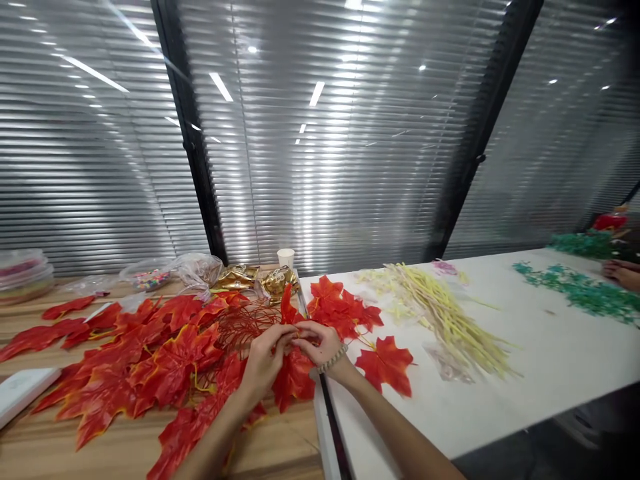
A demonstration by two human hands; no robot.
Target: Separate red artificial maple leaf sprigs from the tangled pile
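My left hand (pixel 265 360) and my right hand (pixel 317 343) meet over the seam between two tables, fingers pinched together on a red artificial maple leaf (pixel 293 377) and its thin stem. A beaded bracelet sits on my right wrist. Under and left of my hands spreads a large pile of red maple leaves on red plastic branches (pixel 150 360). More loose red leaves (pixel 345 310) lie just past my right hand, and a single leaf (pixel 385 363) lies to its right on the white table.
A bundle of pale yellow stems (pixel 445 313) lies on the white table (pixel 550 360). Green sprigs (pixel 580 290) and another person's hand (pixel 623 273) are at far right. A paper cup (pixel 286 257), gold foil packets (pixel 250 277), bead tubs (pixel 20 273) line the wooden table's back edge.
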